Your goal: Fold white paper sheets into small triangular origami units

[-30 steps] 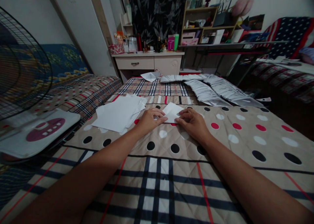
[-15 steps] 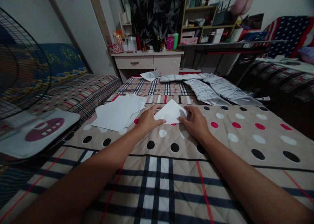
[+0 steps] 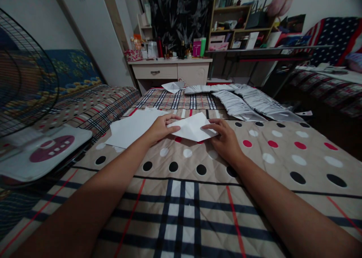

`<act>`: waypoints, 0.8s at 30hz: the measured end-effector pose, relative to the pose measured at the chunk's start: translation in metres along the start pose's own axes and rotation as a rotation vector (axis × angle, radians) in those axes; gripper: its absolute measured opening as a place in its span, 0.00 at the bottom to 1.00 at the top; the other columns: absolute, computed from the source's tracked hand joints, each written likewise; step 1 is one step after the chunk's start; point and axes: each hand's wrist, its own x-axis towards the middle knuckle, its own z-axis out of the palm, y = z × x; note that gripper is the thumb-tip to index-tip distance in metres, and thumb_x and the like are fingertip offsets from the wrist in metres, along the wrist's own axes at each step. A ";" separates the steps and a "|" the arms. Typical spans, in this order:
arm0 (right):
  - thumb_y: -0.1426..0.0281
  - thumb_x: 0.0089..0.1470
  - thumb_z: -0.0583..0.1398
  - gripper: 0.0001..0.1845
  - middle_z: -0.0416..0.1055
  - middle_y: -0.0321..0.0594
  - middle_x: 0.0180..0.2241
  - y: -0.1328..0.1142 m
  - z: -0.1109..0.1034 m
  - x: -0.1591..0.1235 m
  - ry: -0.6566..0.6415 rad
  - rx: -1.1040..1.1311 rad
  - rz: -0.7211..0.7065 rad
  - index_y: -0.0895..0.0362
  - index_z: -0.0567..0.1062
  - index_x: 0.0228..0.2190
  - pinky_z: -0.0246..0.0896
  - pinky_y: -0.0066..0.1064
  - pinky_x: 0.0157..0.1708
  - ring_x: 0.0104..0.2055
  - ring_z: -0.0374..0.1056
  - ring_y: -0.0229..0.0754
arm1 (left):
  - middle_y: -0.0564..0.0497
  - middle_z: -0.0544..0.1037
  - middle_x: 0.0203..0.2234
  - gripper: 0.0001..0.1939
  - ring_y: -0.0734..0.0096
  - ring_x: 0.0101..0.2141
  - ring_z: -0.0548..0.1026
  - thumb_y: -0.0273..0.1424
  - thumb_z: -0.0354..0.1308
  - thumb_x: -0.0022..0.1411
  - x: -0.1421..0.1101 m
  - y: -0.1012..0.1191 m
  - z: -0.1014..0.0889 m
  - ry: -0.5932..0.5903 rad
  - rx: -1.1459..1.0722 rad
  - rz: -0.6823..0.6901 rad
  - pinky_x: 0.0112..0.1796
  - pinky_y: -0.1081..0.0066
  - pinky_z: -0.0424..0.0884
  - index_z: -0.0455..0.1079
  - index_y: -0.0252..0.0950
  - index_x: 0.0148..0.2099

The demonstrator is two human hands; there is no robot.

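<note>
Both my hands hold one white sheet of paper [image 3: 192, 126] with creases across it, just above the patterned bedspread. My left hand [image 3: 161, 129] pinches its left corner between thumb and fingers. At the right edge, my right hand [image 3: 224, 135] grips it, thumb on top and the other fingers partly hidden. A loose stack of flat white paper [image 3: 128, 128] lies left of my left hand, partly covered by it. Beyond my hands on the right, long rows of folded white papers [image 3: 234, 105] lie overlapping.
A single folded paper [image 3: 173, 86] lies at the bed's far edge, before a white dresser [image 3: 166, 70] crowded with bottles. On the left stand a fan [image 3: 25, 73] and a white lid-like panel with a purple patch [image 3: 52, 148]. Shelves [image 3: 240, 29] rise at the back right.
The paper has opened from a small folded triangle to a wider creased shape. My left hand has moved left, over the stack's edge; my right hand has barely shifted.
</note>
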 end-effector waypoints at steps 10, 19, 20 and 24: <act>0.75 0.47 0.65 0.07 0.64 0.42 0.56 -0.018 -0.011 0.002 0.034 -0.265 -0.323 0.51 0.80 0.28 0.59 0.49 0.52 0.57 0.56 0.56 | 0.47 0.76 0.45 0.21 0.59 0.47 0.72 0.26 0.68 0.47 -0.006 0.002 0.016 0.178 0.658 0.302 0.49 0.61 0.67 0.75 0.39 0.46; 0.70 0.55 0.62 0.03 0.72 0.41 0.34 -0.010 -0.003 0.001 -0.099 -0.167 -0.247 0.55 0.78 0.31 0.59 0.35 0.35 0.38 0.67 0.44 | 0.52 0.76 0.24 0.05 0.72 0.26 0.71 0.30 0.59 0.57 -0.010 0.006 0.029 -0.063 0.733 0.170 0.30 0.72 0.63 0.75 0.35 0.32; 0.69 0.55 0.63 0.04 0.71 0.41 0.34 -0.011 -0.002 0.001 -0.093 -0.161 -0.198 0.55 0.78 0.33 0.59 0.34 0.34 0.37 0.67 0.43 | 0.52 0.76 0.24 0.07 0.73 0.26 0.71 0.32 0.58 0.58 -0.010 0.005 0.029 -0.072 0.703 0.160 0.29 0.72 0.62 0.75 0.35 0.32; 0.70 0.51 0.66 0.16 0.70 0.39 0.36 -0.012 0.000 -0.001 -0.093 -0.108 -0.024 0.56 0.73 0.43 0.58 0.32 0.29 0.29 0.65 0.39 | 0.52 0.76 0.23 0.16 0.73 0.25 0.70 0.43 0.56 0.59 -0.011 0.007 0.028 -0.153 0.633 0.109 0.26 0.74 0.60 0.75 0.35 0.30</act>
